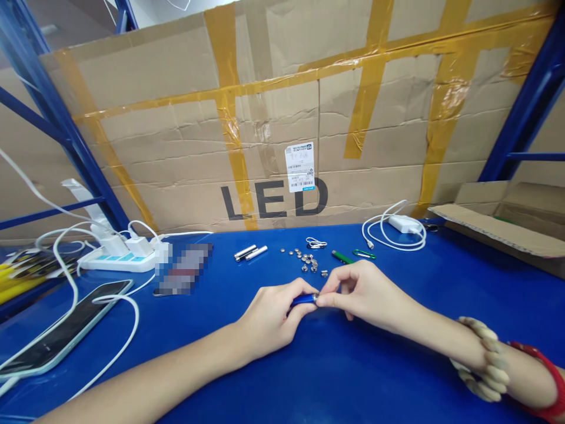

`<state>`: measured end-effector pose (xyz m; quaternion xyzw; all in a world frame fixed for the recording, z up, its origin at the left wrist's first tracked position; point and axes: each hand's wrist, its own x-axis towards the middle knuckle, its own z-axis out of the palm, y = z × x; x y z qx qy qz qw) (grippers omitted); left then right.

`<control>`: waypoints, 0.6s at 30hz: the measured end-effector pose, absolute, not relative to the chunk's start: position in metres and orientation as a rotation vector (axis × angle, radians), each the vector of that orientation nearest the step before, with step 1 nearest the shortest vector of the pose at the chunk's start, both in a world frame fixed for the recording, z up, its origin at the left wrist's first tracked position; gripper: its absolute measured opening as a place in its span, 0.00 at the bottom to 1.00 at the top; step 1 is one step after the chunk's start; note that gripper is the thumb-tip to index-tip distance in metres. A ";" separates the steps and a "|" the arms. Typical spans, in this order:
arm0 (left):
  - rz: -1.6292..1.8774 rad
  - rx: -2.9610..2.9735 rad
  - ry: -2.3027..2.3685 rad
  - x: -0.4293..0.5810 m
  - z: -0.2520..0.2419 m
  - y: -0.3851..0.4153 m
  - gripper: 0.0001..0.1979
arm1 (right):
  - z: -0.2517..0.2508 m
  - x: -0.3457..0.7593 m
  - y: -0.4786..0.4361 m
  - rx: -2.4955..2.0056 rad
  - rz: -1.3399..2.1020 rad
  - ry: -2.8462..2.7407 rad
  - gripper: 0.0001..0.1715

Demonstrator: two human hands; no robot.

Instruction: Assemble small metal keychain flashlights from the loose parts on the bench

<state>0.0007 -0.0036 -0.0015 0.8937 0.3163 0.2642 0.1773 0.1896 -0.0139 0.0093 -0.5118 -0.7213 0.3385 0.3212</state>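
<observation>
Tube (303, 300), blue with a silver end, is found between the two hands, above the blue tabletop (353, 377). Left hand (274, 317): thumb and fingers closed around the tube's blue body. Right hand (359, 293): thumb and index finger pinched together at the tube's silver end; whether they also grip a separate small part cannot be told. A beaded bracelet (488, 362) is worn on the right wrist.

Just beyond the tube lies a loose group of small silver metal parts (308, 259). Beyond it to the left, two silver tubes (257, 252) lie side by side; beyond it to the right are a green tube (341, 257) and a green carabiner (364, 254). Well to the tube's left are a pale-edged smartphone (66, 327) and a white power strip (119, 260) with chargers plugged in. Far beyond the tube stands a taped cardboard carton (176, 159) marked "LED".
</observation>
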 end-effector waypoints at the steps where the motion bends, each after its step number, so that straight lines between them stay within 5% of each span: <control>1: 0.749 2.531 0.889 0.001 -0.002 -0.004 0.08 | 0.009 0.190 -0.014 -1.344 0.886 -1.901 0.16; 18: 0.599 2.521 0.672 -0.002 0.000 -0.003 0.09 | 0.005 0.196 -0.007 -1.415 0.821 -1.931 0.20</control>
